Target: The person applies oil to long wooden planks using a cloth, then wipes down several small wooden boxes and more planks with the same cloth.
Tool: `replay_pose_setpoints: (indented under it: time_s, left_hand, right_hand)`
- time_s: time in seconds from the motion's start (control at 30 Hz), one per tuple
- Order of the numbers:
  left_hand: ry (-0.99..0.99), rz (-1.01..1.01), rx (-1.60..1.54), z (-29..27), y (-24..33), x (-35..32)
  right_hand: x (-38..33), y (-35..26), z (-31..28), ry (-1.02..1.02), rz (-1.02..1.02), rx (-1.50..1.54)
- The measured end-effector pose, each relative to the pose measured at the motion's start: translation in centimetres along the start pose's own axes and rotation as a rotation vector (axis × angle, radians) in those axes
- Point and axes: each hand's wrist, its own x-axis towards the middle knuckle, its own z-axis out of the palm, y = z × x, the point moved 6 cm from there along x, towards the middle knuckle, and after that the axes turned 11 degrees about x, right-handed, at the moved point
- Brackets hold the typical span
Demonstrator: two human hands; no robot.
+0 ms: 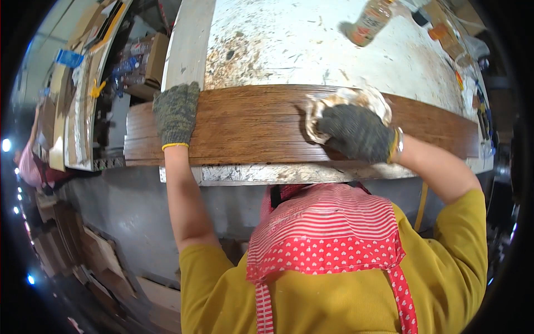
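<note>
A long brown wood-grain plank (pixel 250 125) lies across the near side of a paint-stained white table (pixel 278 39), its left end jutting past the table. My left hand (pixel 177 114), in a dark green knitted glove, lies flat on the plank near that end with nothing in its grasp. Toward the plank's right half, my right hand (pixel 359 132), gloved alike, grips a crumpled whitish rag (pixel 356 99) with brown stains and presses it on the wood. The glove hides part of the rag and some of the fingers.
A plastic bottle (pixel 370 23) with orange-brown contents stands at the table's far right. Cardboard boxes (pixel 153 58) with bottles sit left of the table. Flat boards (pixel 100 256) lean at the lower left. Another person (pixel 34 167) is at the far left edge.
</note>
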Motion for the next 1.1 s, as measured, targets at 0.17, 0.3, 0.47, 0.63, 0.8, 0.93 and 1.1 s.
replay_pose_setpoints:
  time_s: [0.17, 0.3, 0.47, 0.63, 0.8, 0.93, 1.1]
  left_hand:
    - [-0.091, -0.030, 0.038, 0.4, 0.2, 0.8]
    - [-0.054, -0.013, 0.020, 0.3, 0.3, 0.5]
    - [0.050, -0.031, -0.025, -1.2, 0.5, 0.3]
    - [-0.040, -0.051, -0.020, -0.4, 0.3, 0.7]
    - [-0.073, -0.092, -0.019, 0.2, 0.1, 0.6]
    - [0.057, -0.020, -0.043, -1.3, 0.4, 0.6]
    - [0.030, -0.024, -0.037, -0.4, 0.5, 0.3]
  right_hand:
    - [8.2, -4.4, 5.5, -0.043, -0.108, -0.225]
    - [11.9, -5.2, 5.5, -0.038, -0.177, -0.107]
    - [10.1, -3.9, 4.5, -0.313, 0.256, -0.134]
    - [13.7, -5.6, 6.1, -0.108, -0.130, -0.145]
    - [11.0, -4.9, 5.0, -0.220, 0.064, -0.237]
    - [15.1, -4.8, 7.6, -0.152, -0.010, -0.139]
    - [8.6, -4.2, 4.3, -0.237, -0.329, -0.677]
